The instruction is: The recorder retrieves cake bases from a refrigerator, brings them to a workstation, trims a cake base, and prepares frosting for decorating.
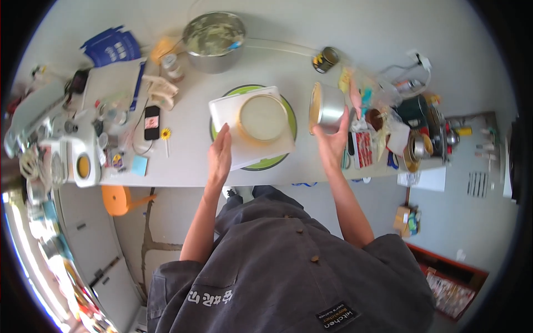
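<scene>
Tin [333, 104] held sideways in right fingers [344, 121]

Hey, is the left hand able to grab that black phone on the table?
Probably yes. The left hand looks empty, and only a small yellow flower seems to lie between it and the phone.

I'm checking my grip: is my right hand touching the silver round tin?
Touching: the head view shows the right hand holding the silver round tin, thumb and fingers against it.
</scene>
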Motion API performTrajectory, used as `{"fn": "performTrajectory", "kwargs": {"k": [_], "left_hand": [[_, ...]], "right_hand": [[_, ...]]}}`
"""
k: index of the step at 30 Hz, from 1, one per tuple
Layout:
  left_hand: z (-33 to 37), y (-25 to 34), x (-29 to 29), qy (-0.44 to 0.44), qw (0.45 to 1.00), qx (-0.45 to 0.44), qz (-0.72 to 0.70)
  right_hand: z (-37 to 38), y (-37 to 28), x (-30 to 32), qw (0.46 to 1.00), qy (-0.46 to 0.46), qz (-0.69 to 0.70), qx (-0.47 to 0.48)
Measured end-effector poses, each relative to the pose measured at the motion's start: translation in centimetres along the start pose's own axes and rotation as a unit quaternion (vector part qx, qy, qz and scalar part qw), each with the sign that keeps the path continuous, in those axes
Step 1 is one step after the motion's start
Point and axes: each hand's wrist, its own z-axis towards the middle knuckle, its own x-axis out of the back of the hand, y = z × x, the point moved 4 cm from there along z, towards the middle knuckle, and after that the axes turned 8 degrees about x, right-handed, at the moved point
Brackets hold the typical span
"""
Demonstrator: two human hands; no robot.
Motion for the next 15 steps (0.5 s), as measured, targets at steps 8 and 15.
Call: {"fn": "performTrajectory", "kwargs": {"k": [8,15], "left_hand": [[-0.4,0.2,-1.9,-0.078,0.997,0.002,0.02],[-1.1,-0.7,-2.3,-0.106,0.993,0.039,-0.042]], "right_hand": [[-14.3,19.7,6.8,0.75,0.223,0.348,-0.516],[-17.8,18.3,6.8,0.776,0.234,0.225,-0.541]]}}
